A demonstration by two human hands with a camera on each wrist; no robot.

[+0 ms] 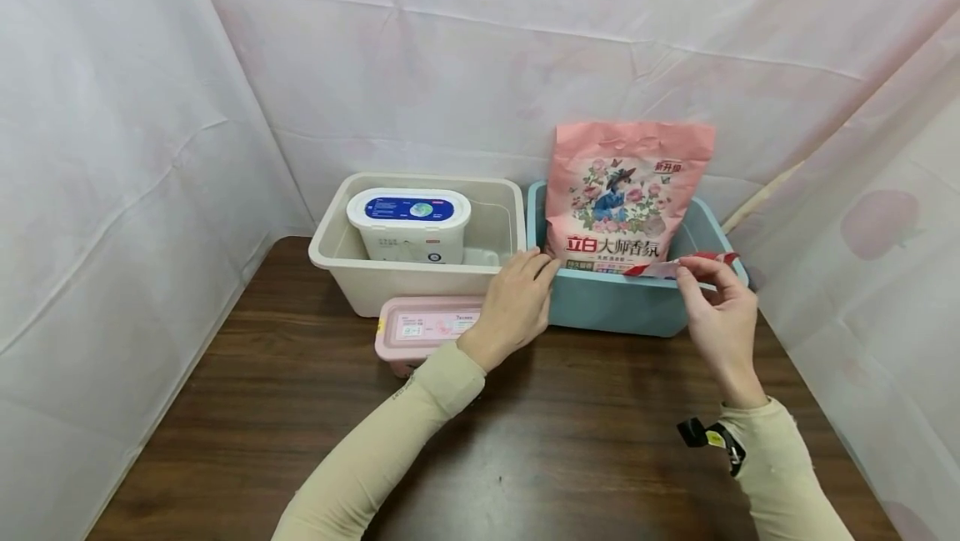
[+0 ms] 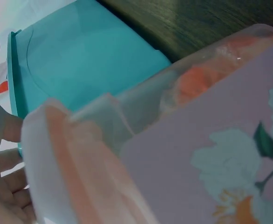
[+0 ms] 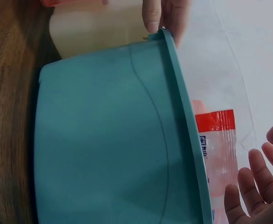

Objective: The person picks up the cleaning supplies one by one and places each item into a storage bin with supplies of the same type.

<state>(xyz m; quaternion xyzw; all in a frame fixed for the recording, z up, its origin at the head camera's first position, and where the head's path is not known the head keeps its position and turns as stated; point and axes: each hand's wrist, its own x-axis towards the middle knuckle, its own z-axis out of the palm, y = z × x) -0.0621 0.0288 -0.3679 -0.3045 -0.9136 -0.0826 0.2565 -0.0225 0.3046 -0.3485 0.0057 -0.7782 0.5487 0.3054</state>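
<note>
At the near left corner of the blue bin [image 1: 615, 308], my left hand [image 1: 517, 299] grips the rim, thumb outside and fingers over the edge in the right wrist view. A red-and-white packet [image 1: 657, 271] sticks up just above the bin's front rim. My right hand [image 1: 720, 316] hovers beside it, and the right wrist view shows its fingers [image 3: 255, 175] loosely spread, apart from the packet. Behind the packet a pink laundry detergent bag [image 1: 630, 191] stands upright in the bin.
To the left a cream bin [image 1: 420, 278] holds a white lidded tub [image 1: 411, 241]. In front of it, under my left forearm, sits a pink-lidded box [image 1: 397, 349] on the dark wooden table [image 1: 585, 441]. White curtains [image 1: 450, 66] hang behind and at both sides.
</note>
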